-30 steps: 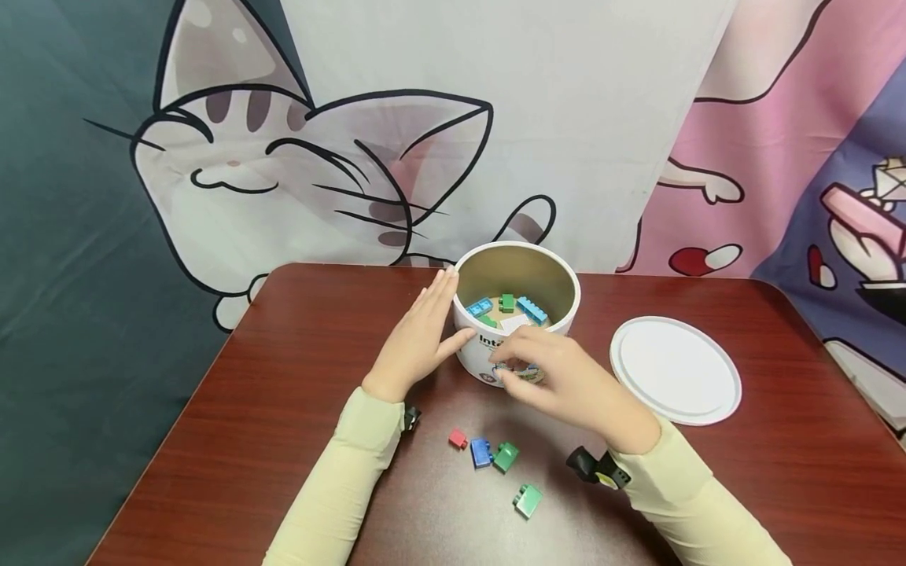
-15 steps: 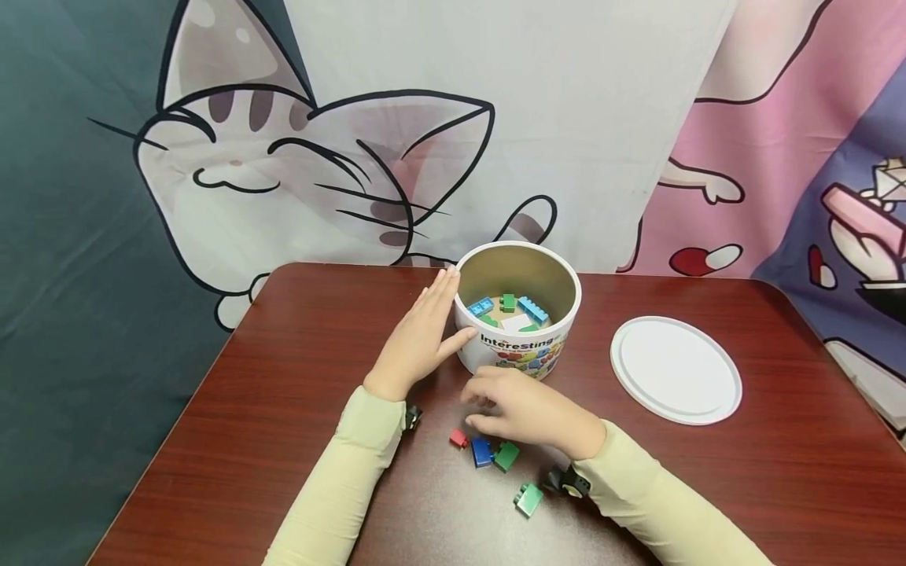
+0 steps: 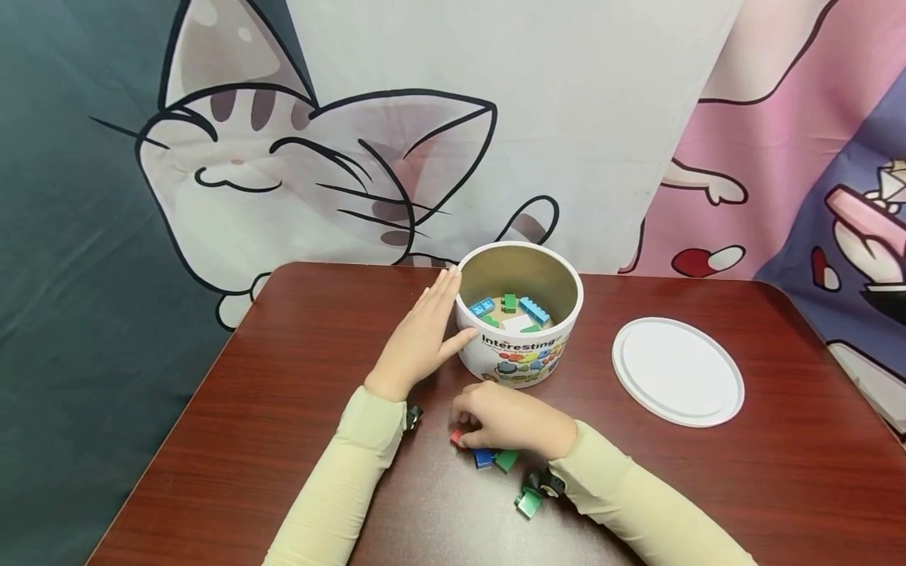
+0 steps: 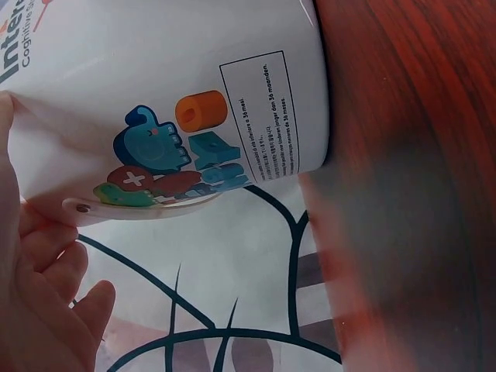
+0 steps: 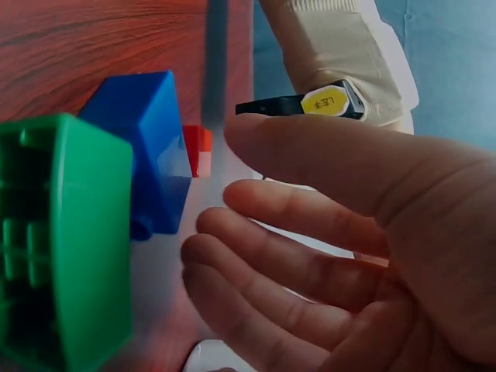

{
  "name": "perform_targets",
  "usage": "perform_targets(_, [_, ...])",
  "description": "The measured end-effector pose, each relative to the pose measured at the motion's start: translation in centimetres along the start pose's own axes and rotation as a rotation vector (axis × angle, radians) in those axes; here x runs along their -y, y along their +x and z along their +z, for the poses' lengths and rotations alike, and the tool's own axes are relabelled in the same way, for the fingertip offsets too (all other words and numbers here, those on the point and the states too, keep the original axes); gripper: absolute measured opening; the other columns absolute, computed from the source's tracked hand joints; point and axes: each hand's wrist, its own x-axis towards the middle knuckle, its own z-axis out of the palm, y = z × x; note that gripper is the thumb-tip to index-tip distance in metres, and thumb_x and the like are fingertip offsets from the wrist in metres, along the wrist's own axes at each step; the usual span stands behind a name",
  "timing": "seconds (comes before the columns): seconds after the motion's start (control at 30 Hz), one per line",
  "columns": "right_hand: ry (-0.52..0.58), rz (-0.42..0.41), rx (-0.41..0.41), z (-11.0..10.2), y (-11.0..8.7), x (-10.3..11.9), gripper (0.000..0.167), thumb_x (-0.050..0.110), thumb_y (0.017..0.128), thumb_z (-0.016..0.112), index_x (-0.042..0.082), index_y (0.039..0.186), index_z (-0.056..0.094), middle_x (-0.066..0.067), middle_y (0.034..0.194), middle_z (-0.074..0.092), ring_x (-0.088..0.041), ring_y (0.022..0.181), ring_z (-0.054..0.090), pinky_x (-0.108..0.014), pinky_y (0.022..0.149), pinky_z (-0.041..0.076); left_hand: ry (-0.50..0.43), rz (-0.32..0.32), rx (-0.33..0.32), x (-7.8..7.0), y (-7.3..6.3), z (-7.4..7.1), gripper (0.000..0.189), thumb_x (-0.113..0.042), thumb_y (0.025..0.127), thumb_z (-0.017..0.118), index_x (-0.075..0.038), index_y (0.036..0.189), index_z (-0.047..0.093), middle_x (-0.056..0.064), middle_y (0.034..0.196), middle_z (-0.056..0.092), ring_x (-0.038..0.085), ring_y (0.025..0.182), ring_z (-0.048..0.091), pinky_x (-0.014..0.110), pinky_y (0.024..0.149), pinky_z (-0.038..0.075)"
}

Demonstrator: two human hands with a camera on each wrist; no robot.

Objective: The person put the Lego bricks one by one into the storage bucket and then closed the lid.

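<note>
My left hand (image 3: 418, 346) rests with fairly straight fingers against the left side of a white bucket (image 3: 491, 362). In the left wrist view those fingertips lie right at the printed bucket wall (image 4: 256, 31). Low over the table, my right hand (image 3: 513, 417) reaches to a small red toy brick (image 3: 456, 438), thumb and fingertips close to it. Its fingers look loosely bent and apart from the thumb in the right wrist view, with no brick between them. A blue brick (image 5: 147, 147) and a green brick (image 5: 93, 248) sit beside this hand.
Another green brick (image 3: 527, 503) lies nearer the front, by the right wrist's camera. Inside the bucket are several blue, green and white pieces. A round white lid (image 3: 677, 371) lies flat at the right. A cartoon-printed cloth (image 3: 566, 118) hangs behind the table.
My right hand has moved from in front of the bucket's rim down and left to the red brick. The left hand has stayed against the bucket.
</note>
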Motion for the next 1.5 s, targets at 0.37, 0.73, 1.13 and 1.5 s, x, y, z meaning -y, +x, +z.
perform_targets(0.37, [-0.024, 0.012, 0.029, 0.6, 0.4, 0.0, 0.009, 0.010, 0.082, 0.081, 0.010, 0.084, 0.072, 0.005, 0.077, 0.064, -0.004, 0.072, 0.056, -0.015, 0.069, 0.048, -0.004, 0.009, -0.009, -0.1, 0.0, 0.1, 0.085, -0.044, 0.100, 0.062, -0.001, 0.161, 0.021, 0.015, 0.167, 0.021, 0.027, 0.155, 0.016, 0.045, 0.125, 0.018])
perform_targets(0.73, [-0.060, 0.001, 0.028, 0.6, 0.3, -0.1, 0.006, 0.008, 0.083, 0.078, 0.009, 0.083, 0.072, 0.005, 0.076, 0.064, -0.003, 0.071, 0.054, -0.016, 0.068, 0.048, -0.004, 0.003, -0.005, -0.1, 0.1, 0.1, 0.086, -0.045, 0.100, 0.063, -0.001, 0.161, 0.021, 0.017, 0.166, 0.023, 0.023, 0.155, 0.013, 0.044, 0.125, 0.018])
perform_targets(1.13, [-0.105, -0.011, -0.051, -1.0, -0.6, 0.4, 0.011, 0.012, 0.087, 0.076, 0.013, 0.081, 0.067, 0.006, 0.077, 0.057, -0.003, 0.071, 0.049, -0.017, 0.066, 0.046, -0.001, 0.004, -0.001, -0.1, 0.0, 0.2, 0.085, -0.045, 0.100, 0.063, -0.002, 0.161, 0.021, 0.014, 0.167, 0.021, 0.025, 0.155, 0.015, 0.044, 0.124, 0.018])
perform_targets(1.5, [-0.041, -0.049, -0.159, -3.3, -1.7, 0.9, 0.004, 0.012, 0.090, 0.072, 0.009, 0.092, 0.071, 0.001, 0.084, 0.062, -0.012, 0.076, 0.057, -0.019, 0.070, 0.049, 0.005, 0.001, -0.005, -0.1, -0.1, 0.1, 0.085, -0.045, 0.100, 0.062, -0.002, 0.161, 0.020, 0.015, 0.167, 0.021, 0.023, 0.156, 0.013, 0.044, 0.124, 0.018])
